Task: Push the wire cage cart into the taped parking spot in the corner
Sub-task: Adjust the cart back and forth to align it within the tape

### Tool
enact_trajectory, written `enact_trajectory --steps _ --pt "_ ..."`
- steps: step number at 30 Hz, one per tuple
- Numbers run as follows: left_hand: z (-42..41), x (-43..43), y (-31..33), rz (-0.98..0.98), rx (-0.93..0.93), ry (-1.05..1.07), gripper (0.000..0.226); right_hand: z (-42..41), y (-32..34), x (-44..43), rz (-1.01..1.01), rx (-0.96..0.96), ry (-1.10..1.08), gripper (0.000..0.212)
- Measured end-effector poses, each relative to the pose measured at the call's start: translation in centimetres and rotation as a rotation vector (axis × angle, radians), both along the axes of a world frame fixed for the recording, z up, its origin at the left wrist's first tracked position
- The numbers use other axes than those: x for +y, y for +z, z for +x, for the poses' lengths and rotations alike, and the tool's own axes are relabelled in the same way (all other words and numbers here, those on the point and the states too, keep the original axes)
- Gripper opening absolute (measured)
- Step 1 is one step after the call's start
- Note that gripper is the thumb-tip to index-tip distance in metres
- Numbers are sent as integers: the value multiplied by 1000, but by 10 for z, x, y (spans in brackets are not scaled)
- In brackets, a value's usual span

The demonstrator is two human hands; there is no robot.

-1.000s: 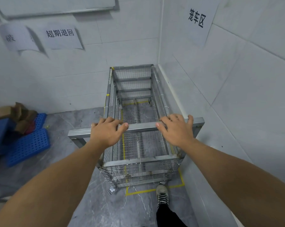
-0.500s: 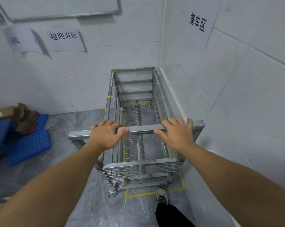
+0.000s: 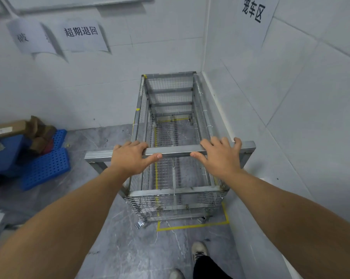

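The empty wire cage cart of silver metal and mesh stands in the room's corner, its far end against the back wall and its right side along the right wall. Its wide handle bar crosses in front of me. My left hand and my right hand both grip that bar, fingers wrapped over it. Yellow floor tape outlines the parking spot; its near line shows just in front of the cart, and more tape shows through the mesh floor. The cart's left side overhangs the left tape line slightly.
Blue perforated plastic pallets and crumpled cardboard boxes lie on the floor at the left. Paper signs hang on the back wall and another sign on the right wall. My shoe stands on the grey floor behind the cart.
The cart has rolled slightly farther into the corner with both hands still on the bar, so more of the near yellow tape line shows. My foot has dropped lower in view.
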State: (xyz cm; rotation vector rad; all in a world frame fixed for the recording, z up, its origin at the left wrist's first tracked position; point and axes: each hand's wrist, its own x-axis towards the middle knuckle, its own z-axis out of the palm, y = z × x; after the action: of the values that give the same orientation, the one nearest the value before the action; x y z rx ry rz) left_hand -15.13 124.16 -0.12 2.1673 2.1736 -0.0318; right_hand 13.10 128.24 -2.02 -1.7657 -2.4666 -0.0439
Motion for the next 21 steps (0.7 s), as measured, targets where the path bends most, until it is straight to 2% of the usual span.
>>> enact_trajectory --steps 8,14,21 --pt "-7 3 -4 30 6 -18 90 -2 3 -1 -2 -5 -5 61" --pt "-15 1 1 -1 -41 -90 69 -3 7 -1 -15 -4 -10 62" --pt "-23 2 -3 16 -20 -127 64 -5 9 -1 -79 -12 -67 67"
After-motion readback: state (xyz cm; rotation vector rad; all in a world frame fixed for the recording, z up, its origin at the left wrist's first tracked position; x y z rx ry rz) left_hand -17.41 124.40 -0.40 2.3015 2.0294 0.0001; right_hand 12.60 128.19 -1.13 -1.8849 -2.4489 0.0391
